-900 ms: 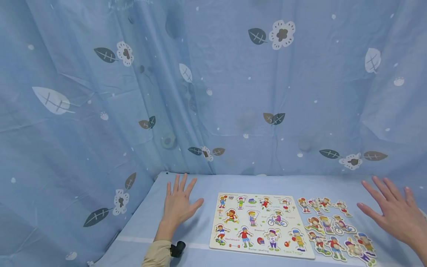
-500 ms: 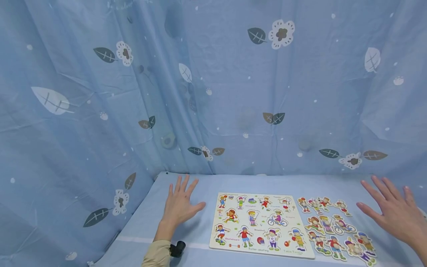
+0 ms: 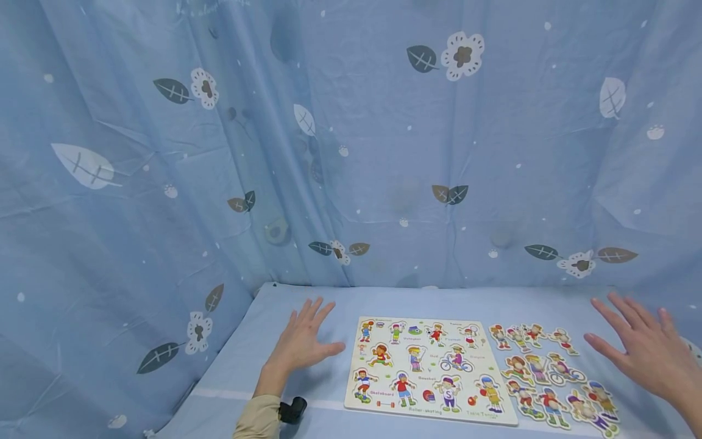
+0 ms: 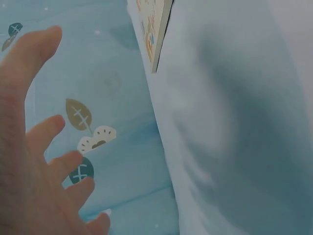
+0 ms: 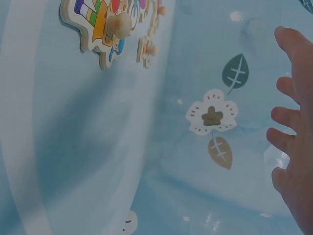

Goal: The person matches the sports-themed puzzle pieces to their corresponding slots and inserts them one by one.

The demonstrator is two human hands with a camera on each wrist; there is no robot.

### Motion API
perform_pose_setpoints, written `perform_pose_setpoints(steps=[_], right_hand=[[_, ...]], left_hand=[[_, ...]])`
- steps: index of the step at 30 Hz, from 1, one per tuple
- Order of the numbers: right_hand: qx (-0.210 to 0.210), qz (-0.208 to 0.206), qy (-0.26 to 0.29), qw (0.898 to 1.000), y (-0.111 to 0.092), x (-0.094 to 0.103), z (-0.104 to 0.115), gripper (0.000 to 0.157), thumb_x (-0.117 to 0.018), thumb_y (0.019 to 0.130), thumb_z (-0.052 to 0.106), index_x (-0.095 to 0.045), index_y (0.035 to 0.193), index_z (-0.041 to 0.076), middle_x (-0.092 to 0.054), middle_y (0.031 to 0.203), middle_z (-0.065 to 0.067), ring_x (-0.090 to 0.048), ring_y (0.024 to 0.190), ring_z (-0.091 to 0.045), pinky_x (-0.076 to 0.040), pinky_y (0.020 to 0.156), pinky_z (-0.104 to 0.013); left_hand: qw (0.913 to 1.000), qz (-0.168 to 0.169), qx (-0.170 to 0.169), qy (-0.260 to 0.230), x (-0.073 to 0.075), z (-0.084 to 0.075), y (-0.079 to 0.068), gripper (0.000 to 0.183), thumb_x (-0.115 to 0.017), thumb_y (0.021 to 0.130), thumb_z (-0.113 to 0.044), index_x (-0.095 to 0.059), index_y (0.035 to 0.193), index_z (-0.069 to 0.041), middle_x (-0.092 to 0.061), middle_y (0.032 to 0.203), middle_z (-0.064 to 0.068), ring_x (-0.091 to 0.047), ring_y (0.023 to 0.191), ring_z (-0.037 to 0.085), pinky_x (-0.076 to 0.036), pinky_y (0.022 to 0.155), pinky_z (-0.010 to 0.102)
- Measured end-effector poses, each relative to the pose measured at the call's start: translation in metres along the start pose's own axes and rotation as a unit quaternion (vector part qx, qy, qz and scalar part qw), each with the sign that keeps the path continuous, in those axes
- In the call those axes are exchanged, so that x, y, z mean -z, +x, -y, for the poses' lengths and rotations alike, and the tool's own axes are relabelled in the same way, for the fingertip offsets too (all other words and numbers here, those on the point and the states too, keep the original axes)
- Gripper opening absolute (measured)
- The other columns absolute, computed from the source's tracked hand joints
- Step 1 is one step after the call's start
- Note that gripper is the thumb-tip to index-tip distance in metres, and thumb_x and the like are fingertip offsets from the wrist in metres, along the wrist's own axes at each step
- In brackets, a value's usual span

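Observation:
My left hand [image 3: 303,341] is held over the table to the left of a puzzle board [image 3: 395,410], its fingers spread and touching nothing. Printed sports figures cover the pale board, whose edge [image 4: 155,58] shows at the top of the left wrist view. Right of the board lie several loose wooden figure pieces, among them a cyclist piece [image 3: 565,373] and a skateboarder piece [image 3: 526,399]. Round wooden knobs [image 5: 119,25] stick up from the pieces in the right wrist view. Just right of these pieces hovers my right hand [image 3: 652,350], fingers apart and holding nothing.
A light blue cloth covers the table [image 3: 329,421], with a pale stripe across it. Blue curtains [image 3: 384,152] with leaf and flower prints hang behind and to the left. A black device [image 3: 292,410] sits at my left wrist.
My left hand has turned and shifted slightly right towards the board, its fingertips lower. The right hand's fingertips have dipped a little. The board and pieces have stayed put.

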State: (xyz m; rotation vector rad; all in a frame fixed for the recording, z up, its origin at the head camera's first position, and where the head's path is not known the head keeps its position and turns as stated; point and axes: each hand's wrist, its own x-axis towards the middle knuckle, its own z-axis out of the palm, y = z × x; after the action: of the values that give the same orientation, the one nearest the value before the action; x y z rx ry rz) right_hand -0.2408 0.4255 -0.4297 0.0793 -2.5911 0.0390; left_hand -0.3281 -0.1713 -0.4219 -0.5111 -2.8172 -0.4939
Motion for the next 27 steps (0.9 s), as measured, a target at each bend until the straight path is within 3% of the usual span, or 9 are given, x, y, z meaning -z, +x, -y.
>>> perform_pose_setpoints(steps=[8,19,27], right_hand=[[0.001,0.001,0.002,1.000,0.003,0.000,0.002,0.093,-0.060,0.092,0.058,-0.018,0.155,0.004,-0.027,0.144,-0.039,-0.024,0.129,-0.058,0.013,0.112,-0.071],[-0.016,0.029,0.038,0.999,0.003,-0.005,0.000,0.086,-0.059,0.094,0.054,-0.025,0.151,-0.002,-0.031,0.137,-0.042,-0.028,0.124,-0.060,0.015,0.111,-0.072],[-0.030,0.042,0.043,0.998,0.002,-0.006,-0.006,0.084,-0.058,0.095,0.053,-0.029,0.148,-0.005,-0.033,0.133,-0.044,-0.029,0.121,-0.061,0.011,0.109,-0.075]], left_hand=[[0.9979,0.046,-0.024,-0.038,-0.005,-0.005,0.000,0.091,-0.074,0.079,-0.060,-0.036,0.154,-0.026,-0.027,0.162,0.012,-0.018,0.150,0.039,-0.016,0.120,0.063],[0.9911,0.114,-0.017,-0.067,-0.013,-0.010,-0.003,0.099,-0.075,0.075,-0.064,-0.033,0.155,-0.025,-0.026,0.162,0.012,-0.020,0.149,0.038,-0.025,0.116,0.064],[0.9770,0.186,0.004,-0.104,-0.018,-0.018,-0.005,0.108,-0.081,0.069,-0.062,-0.029,0.156,-0.024,-0.026,0.162,0.014,-0.021,0.149,0.039,-0.030,0.112,0.067]])
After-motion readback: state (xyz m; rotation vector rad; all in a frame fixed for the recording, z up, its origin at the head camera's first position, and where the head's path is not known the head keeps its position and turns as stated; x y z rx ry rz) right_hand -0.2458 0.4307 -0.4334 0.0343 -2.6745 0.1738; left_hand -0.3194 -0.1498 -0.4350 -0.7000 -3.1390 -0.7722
